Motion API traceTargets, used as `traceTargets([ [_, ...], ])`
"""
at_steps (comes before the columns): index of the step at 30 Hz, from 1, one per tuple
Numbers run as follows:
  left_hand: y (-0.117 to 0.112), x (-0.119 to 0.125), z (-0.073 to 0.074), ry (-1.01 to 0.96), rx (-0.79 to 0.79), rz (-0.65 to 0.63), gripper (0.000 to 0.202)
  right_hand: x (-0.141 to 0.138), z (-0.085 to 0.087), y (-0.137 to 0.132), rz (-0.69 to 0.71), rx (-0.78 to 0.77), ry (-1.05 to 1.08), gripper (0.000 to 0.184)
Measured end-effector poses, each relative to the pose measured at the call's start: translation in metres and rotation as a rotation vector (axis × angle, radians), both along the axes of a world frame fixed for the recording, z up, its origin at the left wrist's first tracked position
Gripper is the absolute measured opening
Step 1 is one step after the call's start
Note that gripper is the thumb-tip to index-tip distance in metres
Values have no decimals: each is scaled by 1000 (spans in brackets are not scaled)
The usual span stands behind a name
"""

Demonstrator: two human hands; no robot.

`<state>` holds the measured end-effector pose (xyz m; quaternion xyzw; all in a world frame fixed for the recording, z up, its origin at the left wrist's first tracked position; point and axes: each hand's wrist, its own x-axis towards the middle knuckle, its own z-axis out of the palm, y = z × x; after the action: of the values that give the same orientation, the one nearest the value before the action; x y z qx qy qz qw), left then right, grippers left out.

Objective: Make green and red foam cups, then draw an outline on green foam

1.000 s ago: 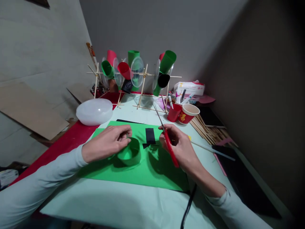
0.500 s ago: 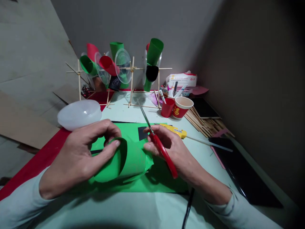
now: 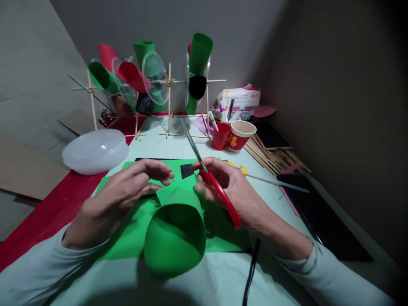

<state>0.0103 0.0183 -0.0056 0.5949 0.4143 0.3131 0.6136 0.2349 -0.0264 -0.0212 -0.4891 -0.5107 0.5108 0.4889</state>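
A rolled green paper tube [image 3: 174,257] has its wide mouth turned toward me, above green paper sheets [image 3: 226,240] on the table. Cut flaps stick out at its far end. My left hand [image 3: 111,204] is beside the tube's upper left, fingers apart and holding nothing. A pair of red-handled scissors [image 3: 221,197] is in my right hand [image 3: 239,191], blades pointing away and up to the left. The right thumb is close to the tube's far right edge; whether it touches is unclear. A small black paper square [image 3: 186,171] lies just beyond.
Stick frames [image 3: 169,102] with clear discs and coloured paper cups stand at the back. A whitish plastic bowl [image 3: 95,151] is at left. To the right are a red paper cup [image 3: 237,142], markers, wooden sticks [image 3: 264,155], a partly hidden yellow glue gun [image 3: 244,170] and a black tablet [image 3: 321,221].
My left hand has let go of the tube's rim and opened. The tube has turned so its mouth faces me. My right hand still holds the scissors.
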Motion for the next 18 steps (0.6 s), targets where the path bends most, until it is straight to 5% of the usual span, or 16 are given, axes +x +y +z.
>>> traceTargets([
  [6, -4, -2, -16, 3, -80, -295, 78, -2, -7, -2, -9, 53, 42, 33],
  [12, -19, 3, -7, 54, -227, -208, 84, -3, -10, -2, -48, 110, 8, 29],
  [18, -10, -9, -15, 126, 8, -285, 100, -4, -10, 0, -122, 127, 25, 30],
])
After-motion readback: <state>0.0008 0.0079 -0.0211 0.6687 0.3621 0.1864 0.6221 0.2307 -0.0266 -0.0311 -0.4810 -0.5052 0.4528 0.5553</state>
